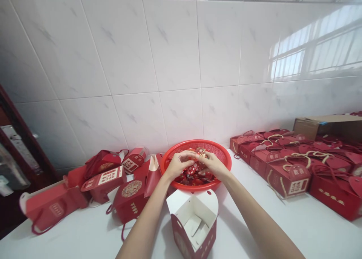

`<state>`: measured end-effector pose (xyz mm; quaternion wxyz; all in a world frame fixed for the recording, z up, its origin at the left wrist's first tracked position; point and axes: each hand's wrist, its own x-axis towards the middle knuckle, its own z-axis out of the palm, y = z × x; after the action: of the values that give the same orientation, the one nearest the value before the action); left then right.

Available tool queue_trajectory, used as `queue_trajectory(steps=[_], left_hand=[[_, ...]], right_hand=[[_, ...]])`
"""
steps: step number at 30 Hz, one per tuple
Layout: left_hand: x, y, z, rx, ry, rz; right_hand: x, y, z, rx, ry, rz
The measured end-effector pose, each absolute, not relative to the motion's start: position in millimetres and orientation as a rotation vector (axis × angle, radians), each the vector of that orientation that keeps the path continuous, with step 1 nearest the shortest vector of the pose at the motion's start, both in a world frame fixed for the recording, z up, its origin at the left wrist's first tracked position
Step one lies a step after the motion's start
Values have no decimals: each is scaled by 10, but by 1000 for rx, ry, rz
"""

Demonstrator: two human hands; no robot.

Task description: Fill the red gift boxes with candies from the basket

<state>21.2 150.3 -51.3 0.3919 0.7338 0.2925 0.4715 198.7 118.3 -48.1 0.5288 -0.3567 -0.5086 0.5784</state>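
Observation:
A red plastic colander (223, 149) stands against the wall, filled with wrapped candies (195, 180) in red and gold. My left hand (181, 162) is over the candies, its thumb and fingers curled in around some wrapped candies. Close beside it, my right hand (213, 165) is also bent over the pile, fingers curved on wrapped candies. The fingertips of both hands nearly meet, so part of what they grip is hidden. Between my forearms, in front of the colander, stands an open red gift box (195, 228) with a white inside and raised flaps; no candy shows in it.
At left, several red gift boxes (110, 179) lie jumbled, some with cord handles. Rows of closed red gift boxes (271, 157) stand at right, with a brown cardboard carton (308, 128) behind them. A white tabletop (249, 221) runs along the tiled wall (181, 62).

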Motion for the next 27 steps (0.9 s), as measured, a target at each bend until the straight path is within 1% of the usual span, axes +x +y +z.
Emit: queue_trajectory(steps=[5,7,9,11,14,21,24,27], left_hand=[[237,1511,-517,1731,935,1318],[258,1508,-521,1798,954,1135],[278,1502,-534,1860,934,827],[288,1502,-554,1886,957,605],[282,1524,-588,1936,1050,448],[272,1621,-658,2180,1056,76],[262,1638,-679,2193,1044,80],[254,1615,-670,2114,1066,279]], right_hand=[[2014,1253,-524,-860,-1026,1289],[2027,1291,-551,-867,-958,1219],[2041,1320,-578,-871,-933,1170],[2050,1336,-600,-884,-935,1142],[2046,1342,-617,-900,-934,1116],[2009,1304,-559,-911,-905,1126],[2000,1278,-521,-920,-872,1143],[1996,1256,-497,-896,-830,1148]])
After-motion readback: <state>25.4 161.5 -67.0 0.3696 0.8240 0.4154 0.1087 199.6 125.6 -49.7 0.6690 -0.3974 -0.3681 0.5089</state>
